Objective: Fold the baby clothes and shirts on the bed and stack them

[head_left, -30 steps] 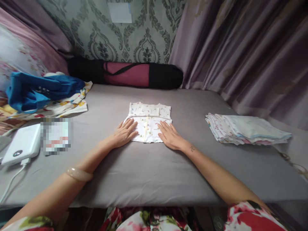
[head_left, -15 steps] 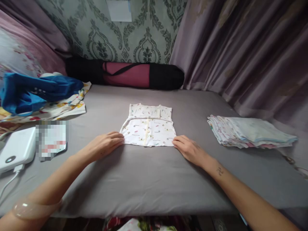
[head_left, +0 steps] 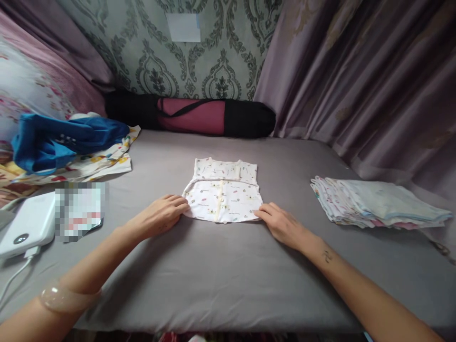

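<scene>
Baby garment lies flat mid-bed, soft, light, and limp. Your left hand and right hand pinch its near corners with curled fingers; grip there.

We cannot read the blurred patch at near left. The white power bank and blue cloth are cut by the left edge; both our forearms leave the bottom edge.
</scene>
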A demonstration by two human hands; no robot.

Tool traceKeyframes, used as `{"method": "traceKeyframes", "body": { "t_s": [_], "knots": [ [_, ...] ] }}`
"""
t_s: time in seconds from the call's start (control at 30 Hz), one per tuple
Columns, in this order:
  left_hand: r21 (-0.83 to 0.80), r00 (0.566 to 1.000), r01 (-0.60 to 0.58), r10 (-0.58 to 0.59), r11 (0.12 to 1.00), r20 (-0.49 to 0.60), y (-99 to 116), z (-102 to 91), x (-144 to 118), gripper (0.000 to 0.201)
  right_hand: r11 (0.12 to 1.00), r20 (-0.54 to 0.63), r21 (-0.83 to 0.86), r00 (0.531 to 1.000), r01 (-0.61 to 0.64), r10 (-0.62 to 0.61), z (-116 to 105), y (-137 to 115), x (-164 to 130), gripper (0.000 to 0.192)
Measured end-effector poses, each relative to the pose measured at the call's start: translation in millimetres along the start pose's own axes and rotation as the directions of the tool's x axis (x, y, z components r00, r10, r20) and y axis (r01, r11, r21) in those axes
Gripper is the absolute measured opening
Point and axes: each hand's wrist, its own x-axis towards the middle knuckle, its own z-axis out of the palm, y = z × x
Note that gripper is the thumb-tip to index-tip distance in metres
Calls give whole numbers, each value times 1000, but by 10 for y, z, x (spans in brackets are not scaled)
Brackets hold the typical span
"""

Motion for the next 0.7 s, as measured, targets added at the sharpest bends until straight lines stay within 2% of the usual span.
{"method": "traceKeyframes", "body": {
  "t_s": [0.07, 0.17, 0.23, 0.3, 0.43, 0.53, 0.6, 0.7],
  "knots": [
    [-53, 1000, 0, 1, 999, 19, -40, 20, 5, 30, 996, -43, 90, 999, -19, 23, 26, 42, 15, 37],
    [-218, 1000, 27, -28, 976, -1, -87, 15, 6, 30, 972, -117, 230, 991, -41, 70, 94, 99, 36, 29],
    [-375, 996, 69, -87, 924, -33, -103, -16, 13, 27, 942, -187, 330, 974, -60, 127, 146, 127, 63, 25],
    [-527, 979, 135, -196, 839, -61, -105, -65, 36, 27, 897, -258, 435, 944, -78, 207, 190, 147, 108, 20],
    [-688, 895, 251, -434, 681, -103, -60, -169, 160, 34, 798, -309, 581, 864, -160, 398, 235, 183, 257, 18],
    [-749, 817, 280, -558, 600, -142, -11, -189, 318, 37, 753, -334, 612, 785, -241, 523, 252, 218, 404, 21],
    [-783, 764, 271, -621, 559, -179, 2, -163, 434, 35, 746, -381, 613, 730, -260, 568, 263, 247, 509, 23],
    [-796, 680, 247, -685, 552, -263, -17, -99, 595, 29, 756, -453, 585, 655, -294, 605, 271, 299, 661, 26]
  ]
}}
